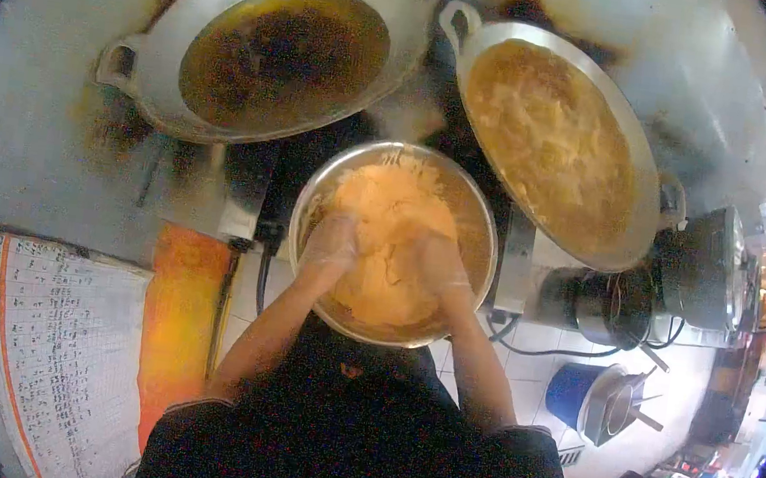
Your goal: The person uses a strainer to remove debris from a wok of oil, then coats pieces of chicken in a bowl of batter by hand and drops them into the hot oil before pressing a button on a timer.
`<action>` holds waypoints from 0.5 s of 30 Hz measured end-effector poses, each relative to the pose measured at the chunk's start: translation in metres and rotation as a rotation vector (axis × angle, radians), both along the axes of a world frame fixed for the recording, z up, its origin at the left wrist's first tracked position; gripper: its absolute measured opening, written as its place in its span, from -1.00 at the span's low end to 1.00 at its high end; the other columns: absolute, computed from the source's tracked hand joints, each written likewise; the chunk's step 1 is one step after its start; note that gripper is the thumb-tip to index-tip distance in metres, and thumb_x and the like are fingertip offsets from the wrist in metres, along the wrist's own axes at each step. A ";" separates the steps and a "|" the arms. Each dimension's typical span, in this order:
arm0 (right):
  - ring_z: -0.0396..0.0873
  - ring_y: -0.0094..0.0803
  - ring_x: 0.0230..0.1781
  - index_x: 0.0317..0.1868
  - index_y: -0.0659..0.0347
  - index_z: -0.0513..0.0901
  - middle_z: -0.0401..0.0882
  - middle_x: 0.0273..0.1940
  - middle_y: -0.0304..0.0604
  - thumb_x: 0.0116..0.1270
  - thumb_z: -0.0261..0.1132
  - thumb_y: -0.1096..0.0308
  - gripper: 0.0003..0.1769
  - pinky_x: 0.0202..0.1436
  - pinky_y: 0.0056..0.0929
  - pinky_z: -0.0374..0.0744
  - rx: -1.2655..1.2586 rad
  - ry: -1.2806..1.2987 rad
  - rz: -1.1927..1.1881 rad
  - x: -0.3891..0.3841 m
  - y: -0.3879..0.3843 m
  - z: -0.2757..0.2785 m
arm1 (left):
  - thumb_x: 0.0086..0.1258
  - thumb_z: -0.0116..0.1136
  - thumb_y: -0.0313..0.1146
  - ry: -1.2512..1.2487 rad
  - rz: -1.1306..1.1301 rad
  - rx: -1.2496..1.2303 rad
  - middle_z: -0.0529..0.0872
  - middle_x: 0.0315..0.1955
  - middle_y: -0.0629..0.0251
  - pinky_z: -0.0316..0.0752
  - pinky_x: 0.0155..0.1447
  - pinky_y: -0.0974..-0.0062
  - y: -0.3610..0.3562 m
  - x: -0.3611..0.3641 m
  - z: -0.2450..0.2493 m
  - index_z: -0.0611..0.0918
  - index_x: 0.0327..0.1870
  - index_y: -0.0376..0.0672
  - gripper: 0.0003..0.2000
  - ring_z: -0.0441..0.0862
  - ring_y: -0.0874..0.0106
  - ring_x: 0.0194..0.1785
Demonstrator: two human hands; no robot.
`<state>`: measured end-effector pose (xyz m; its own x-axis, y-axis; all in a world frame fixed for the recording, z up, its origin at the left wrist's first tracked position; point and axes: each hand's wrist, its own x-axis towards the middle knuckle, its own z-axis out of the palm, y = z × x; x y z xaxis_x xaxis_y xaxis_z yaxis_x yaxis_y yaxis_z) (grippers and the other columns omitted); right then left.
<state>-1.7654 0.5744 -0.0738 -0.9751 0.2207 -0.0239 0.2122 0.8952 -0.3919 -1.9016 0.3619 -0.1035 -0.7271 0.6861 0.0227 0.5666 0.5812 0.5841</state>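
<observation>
A round steel bowl (304,289) sits in the middle of the view, holding a heap of pale orange flour-like powder (386,282). My left hand (335,241) is inside the bowl on its left side, touching the powder. On the right side of the powder rests my right hand (433,259), also within the rim. Both hands look covered by thin clear gloves and are smeared by motion, so their fingers are hard to make out. Whether either one grips anything does not show.
Behind the bowl, a large wok (165,35) of dark oil stands at the left and another wok (647,198) of bubbling oil at the right. Handwritten sheets (69,345) hang at the left. A blue bucket (569,392) stands on the tiled floor at the right.
</observation>
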 end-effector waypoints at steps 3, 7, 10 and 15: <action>0.73 0.05 -0.01 0.08 0.22 0.72 0.77 -0.01 0.05 0.51 0.16 0.26 -0.68 0.12 -0.06 0.68 -0.214 0.088 -0.272 0.026 -0.008 0.057 | 0.40 0.18 -0.38 -0.366 0.137 0.081 0.73 -0.09 -0.13 0.58 0.16 0.12 -0.002 0.002 0.046 0.66 0.12 -0.24 -0.69 0.71 0.05 0.06; 0.73 0.08 -0.06 0.05 0.25 0.70 0.78 -0.09 0.04 0.48 0.21 0.31 -0.72 0.08 -0.05 0.68 -0.039 0.271 -0.266 0.032 -0.022 0.010 | 0.44 0.24 -0.32 -0.545 0.151 0.130 0.78 -0.27 -0.02 0.63 0.01 0.18 0.011 0.010 -0.001 0.68 0.15 -0.19 -0.68 0.76 0.10 -0.15; 0.72 0.11 -0.05 0.08 0.25 0.68 0.77 -0.09 0.10 0.46 0.23 0.29 -0.70 0.09 -0.04 0.67 0.120 0.080 -0.099 0.026 -0.050 0.039 | 0.44 0.27 -0.28 -0.360 0.102 0.399 0.80 -0.31 0.03 0.64 -0.05 0.20 0.023 0.032 0.026 0.69 0.15 -0.20 -0.67 0.78 0.11 -0.21; 0.70 0.12 0.05 0.10 0.27 0.67 0.73 0.04 0.19 0.39 0.28 0.29 -0.66 0.17 -0.03 0.64 -0.227 -0.184 -0.028 0.012 -0.027 0.079 | 0.46 0.28 -0.22 -0.297 -0.187 0.297 0.81 -0.21 -0.01 0.62 -0.04 0.18 0.026 0.038 0.076 0.71 0.06 -0.26 -0.68 0.78 0.06 -0.15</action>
